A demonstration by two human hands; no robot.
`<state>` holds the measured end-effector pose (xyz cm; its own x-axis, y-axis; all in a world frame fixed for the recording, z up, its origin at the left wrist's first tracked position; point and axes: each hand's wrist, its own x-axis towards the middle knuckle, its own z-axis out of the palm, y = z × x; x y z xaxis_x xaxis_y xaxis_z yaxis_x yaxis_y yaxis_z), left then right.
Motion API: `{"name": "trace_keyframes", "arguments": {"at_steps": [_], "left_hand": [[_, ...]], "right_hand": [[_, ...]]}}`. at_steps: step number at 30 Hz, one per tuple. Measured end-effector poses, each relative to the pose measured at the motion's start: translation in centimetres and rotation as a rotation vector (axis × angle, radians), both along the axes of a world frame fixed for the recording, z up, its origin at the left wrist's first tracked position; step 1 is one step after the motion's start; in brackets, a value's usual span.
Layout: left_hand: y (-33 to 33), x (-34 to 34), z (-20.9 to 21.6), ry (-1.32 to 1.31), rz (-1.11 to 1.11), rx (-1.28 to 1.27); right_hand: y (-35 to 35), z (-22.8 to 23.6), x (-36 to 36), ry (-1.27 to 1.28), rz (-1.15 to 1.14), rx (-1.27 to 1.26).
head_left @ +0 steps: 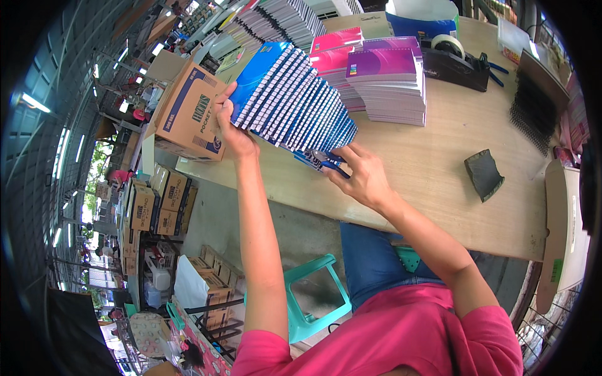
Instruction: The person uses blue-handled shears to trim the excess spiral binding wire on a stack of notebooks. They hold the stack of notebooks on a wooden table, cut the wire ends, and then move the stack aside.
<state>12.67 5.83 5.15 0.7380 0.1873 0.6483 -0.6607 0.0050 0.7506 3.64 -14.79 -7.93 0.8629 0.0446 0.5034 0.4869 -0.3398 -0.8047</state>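
blue stack (291,100) tilted at the bench's (439,156) near edge. left hand (237,128) grasps its left end; right hand (364,175) pinches a dark item (337,166), kind unclear. likely heavy, slippery covers; support both ends.

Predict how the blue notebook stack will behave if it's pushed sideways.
The blue notebook stack is probably heavy for its size: many notebooks are packed together. It may shear or tip, being tall with no band showing around it. The left hand at its top end likely steadies mainly that end.
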Motion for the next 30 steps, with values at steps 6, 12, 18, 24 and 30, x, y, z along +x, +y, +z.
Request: {"name": "trace_keyframes", "arguments": {"at_steps": [6, 12, 18, 24, 30], "left_hand": [[0.9, 0.1, -0.5, 0.03, 0.039, 0.034], [1.0, 0.2, -0.4, -0.008, 0.008, 0.035], [0.8, 0.3, -0.1, -0.043, 0.009, 0.057], [1.3, 0.4, -0.4, -0.03, -0.001, 0.042], [0.7, 0.3, -0.3, -0.018, 0.017, 0.049]], "right_hand": [[-1.3, 2.5, 1.2, 0.738, 0.394, 0.287], [-1.0, -0.1, -1.0, -0.035, -0.043, -0.08], [-0.2, -0.4, -0.2, -0.131, -0.068, -0.12], [-0.6, -0.4, 0.4, -0.146, 0.026, -0.107], [-3.2, 3.9, 2.6, 0.967, 0.562, 0.357]]}}
